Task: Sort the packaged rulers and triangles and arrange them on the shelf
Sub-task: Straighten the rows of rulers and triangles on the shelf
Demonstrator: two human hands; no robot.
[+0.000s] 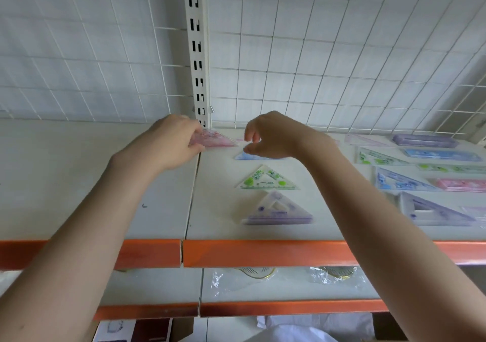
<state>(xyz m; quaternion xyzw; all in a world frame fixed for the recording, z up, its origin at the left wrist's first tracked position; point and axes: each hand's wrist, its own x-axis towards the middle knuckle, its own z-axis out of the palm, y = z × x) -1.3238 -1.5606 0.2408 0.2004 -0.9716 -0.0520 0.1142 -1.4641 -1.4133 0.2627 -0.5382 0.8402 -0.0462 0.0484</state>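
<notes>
My left hand (pixel 173 142) grips a stack of pink packaged triangles (pixel 218 139) at the back of the white shelf (pixel 157 197), close to the upright post. My right hand (pixel 273 136) hovers just right of it with fingers loosely curled, holding nothing, above a blue triangle (pixel 243 156) that it partly hides. In front of these lie a green triangle (pixel 267 178) and a purple triangle stack (pixel 276 210), in a column. To the right lie further triangles, green (pixel 378 157), blue (pixel 397 180) and purple (pixel 434 210), and rulers, purple (pixel 423 139), blue (pixel 441 155), green (pixel 452 168) and pink (pixel 460 184).
A white wire grid (pixel 315 65) backs the shelf, with a slotted upright post (pixel 198 52) at its middle. An orange strip (pixel 263 252) edges the shelf front. The lower shelf (pixel 157 286) holds plastic-wrapped items (pixel 263 278). Boxes (pixel 136 328) sit below.
</notes>
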